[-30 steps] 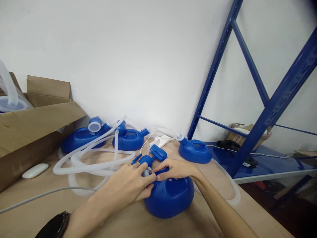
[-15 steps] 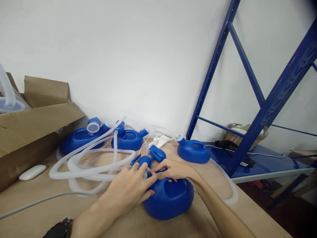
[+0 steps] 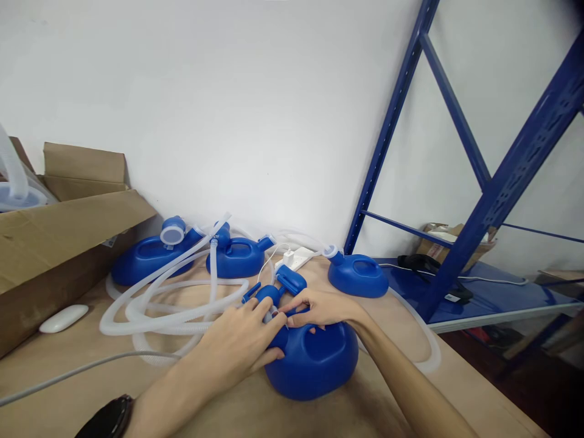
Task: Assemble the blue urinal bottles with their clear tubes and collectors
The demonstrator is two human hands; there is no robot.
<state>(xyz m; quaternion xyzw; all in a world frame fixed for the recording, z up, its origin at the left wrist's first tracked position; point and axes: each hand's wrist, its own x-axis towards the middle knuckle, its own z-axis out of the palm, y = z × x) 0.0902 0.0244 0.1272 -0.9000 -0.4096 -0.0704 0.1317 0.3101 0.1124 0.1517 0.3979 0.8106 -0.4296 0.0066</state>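
The left hand (image 3: 237, 344) has its grip closed on the neck of the blue bottle (image 3: 319, 362). The fingers lie over the top of the neck and the thumb is tucked beneath, against the bottle's shoulder. The right hand (image 3: 322, 307) meets it from the other side. Its thumb and forefinger are pinched together on the same neck, right at the left fingertips, and its other fingers rest on the bottle's handle. A small pale fitting shows between the two sets of fingertips, too small to make out clearly. Just past the fingers the neck ends in a blue spout (image 3: 269, 295), with a hinged blue cap (image 3: 292, 281) standing open beyond it.

The blue bottle lies flat on the brown counter (image 3: 219, 413), close in front of the person and near its front edge. A black watch (image 3: 107, 417) sits on the left wrist.

Looped white tubing (image 3: 173, 298) sprawls across the counter left of the hands. Behind it, along the wall, lie two more blue bottles, the left bottle (image 3: 150, 252) and the middle bottle (image 3: 237, 255). A third, the far-right bottle (image 3: 358, 277), sits beyond the right hand. A white power strip (image 3: 296, 258) lies between the middle and far-right bottles. At the far left an open cardboard box (image 3: 59, 237) stands on the counter, with a white oval mouse-like thing (image 3: 64, 317) in front of it. A grey cable (image 3: 68, 371) runs across the near surface. A blue metal rack (image 3: 479, 182) rises on the right, with black gear (image 3: 424, 263) on its shelf.
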